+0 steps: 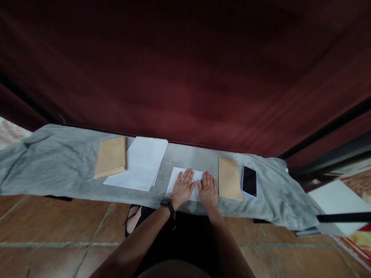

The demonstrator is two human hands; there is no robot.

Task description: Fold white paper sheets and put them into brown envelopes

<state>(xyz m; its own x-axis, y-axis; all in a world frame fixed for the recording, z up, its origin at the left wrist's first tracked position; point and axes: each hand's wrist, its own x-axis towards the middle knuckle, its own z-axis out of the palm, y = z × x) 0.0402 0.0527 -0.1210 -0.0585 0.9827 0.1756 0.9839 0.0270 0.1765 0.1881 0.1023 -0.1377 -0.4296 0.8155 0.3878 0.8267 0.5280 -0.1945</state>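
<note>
Flat on a small white sheet of paper (174, 178), which looks folded, lies my left hand (183, 188) with its fingers stretched out. My right hand (208, 190) rests palm down over the paper's right end, fingers extended and close beside the left. Both hands cover much of the sheet. Just right of my right hand is a single brown envelope (230, 179). A stack of white paper (139, 164) lies to the left of my hands, and a stack of brown envelopes (111, 156) sits at its left edge, partly on it.
A dark-screened phone (249, 181) lies right of the single envelope. Grey cloth (69, 166) covers the narrow table. A dark red curtain (185, 77) hangs along its far edge. Tiled floor (58, 224) shows below, and a white board (339, 200) stands at the right.
</note>
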